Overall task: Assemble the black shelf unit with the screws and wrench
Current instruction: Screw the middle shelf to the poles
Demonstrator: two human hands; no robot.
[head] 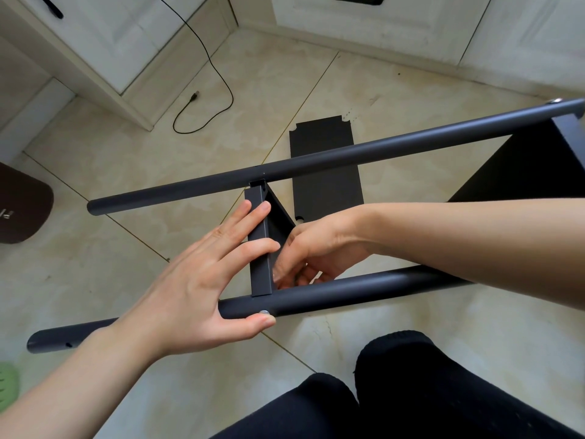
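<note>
The left hand (202, 280) is spread out flat: its fingers (250, 213) press on the edge of the middle shelf panel (261, 248), and its thumb (253, 321) sits under the near pole (332, 294), right by a silver screw (263, 311). This likely keeps the panel snug against the pole so the screw can go in straight. The right hand (313, 248) reaches in behind the panel with curled fingers; I cannot tell if it grips a nut, the wrench or nothing. Past the panel, the far pole (348, 153) meets the panel's other end. Far to the right of the panel, another shelf (531, 166) is already joined to both poles. On the floor (126, 172) behind the far pole lies a loose black panel (323, 160), waiting its turn. A black cable (218, 77) lies farther back.
</note>
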